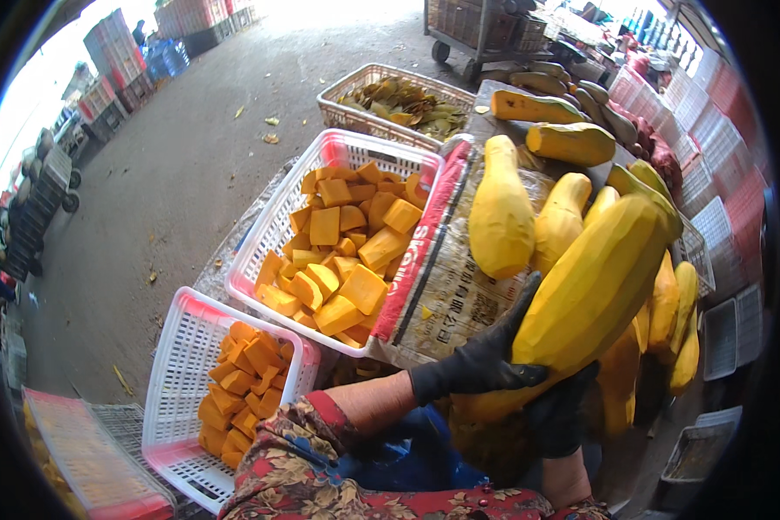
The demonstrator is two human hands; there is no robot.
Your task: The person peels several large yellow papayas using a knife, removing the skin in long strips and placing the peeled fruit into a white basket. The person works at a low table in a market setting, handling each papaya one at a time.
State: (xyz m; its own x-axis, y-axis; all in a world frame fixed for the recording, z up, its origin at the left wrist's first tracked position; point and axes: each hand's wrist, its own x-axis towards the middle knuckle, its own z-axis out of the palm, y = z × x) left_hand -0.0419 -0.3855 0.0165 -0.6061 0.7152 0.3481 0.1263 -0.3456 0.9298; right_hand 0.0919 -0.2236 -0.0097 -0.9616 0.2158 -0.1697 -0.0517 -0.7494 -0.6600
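Note:
A large peeled yellow squash (602, 277) is tilted in front of me, its far end up and to the right. My left hand (485, 357), in a black glove, grips its left side with the thumb and fingers spread around it. My right hand (559, 412), also black-gloved, is closed against its underside, with its fingers partly hidden. Just beyond are several other peeled squashes, one pear-shaped squash (503, 212) lying on a printed sack (459, 295) over the work surface. More long squashes (665, 299) lie to the right of the held one.
Left of the sack, a white-and-pink crate (277, 221) holds orange squash chunks; a nearer crate (169, 381) holds more. A beige basket (329, 108) of peelings stands beyond. Unpeeled squashes (537, 82) lie at the far right, near stacked crates (715, 165). A wheeled cart (468, 30) stands behind.

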